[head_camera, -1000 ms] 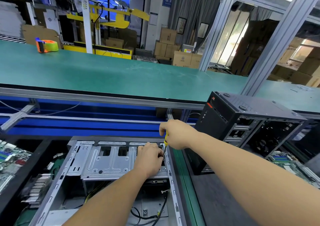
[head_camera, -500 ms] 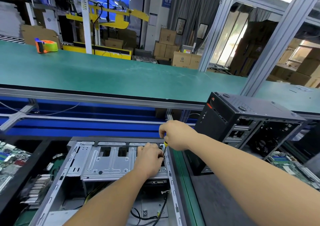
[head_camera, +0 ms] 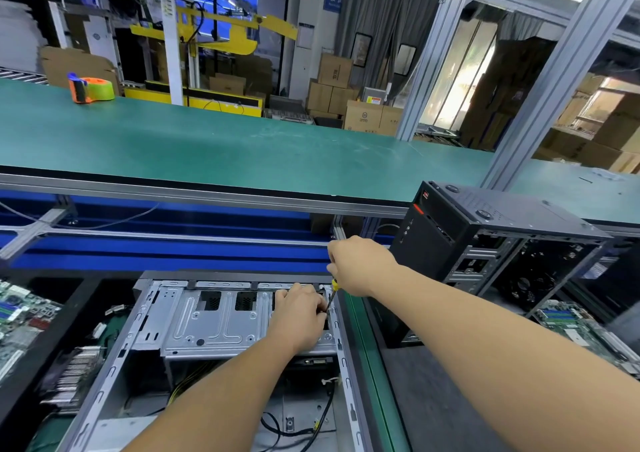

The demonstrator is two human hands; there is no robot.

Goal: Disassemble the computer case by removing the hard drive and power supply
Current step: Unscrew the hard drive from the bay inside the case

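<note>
We judge we are at a drive-cage screw — our right hand (head_camera: 360, 266) curled round a screwdriver (head_camera: 331, 295), our left hand (head_camera: 300, 313) curled, gripping the cage (head_camera: 214, 323) at the open case's (head_camera: 104, 382) far right corner — next, turn squarely; the hard drive itself is hidden.

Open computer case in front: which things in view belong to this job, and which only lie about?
Job: open case, drive cage, screwdriver, right hand, left hand.
Lying about: tape dispenser, black tower case, circuit boards.

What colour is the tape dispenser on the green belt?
The tape dispenser is orange and lime green, seen in the head view.
</note>
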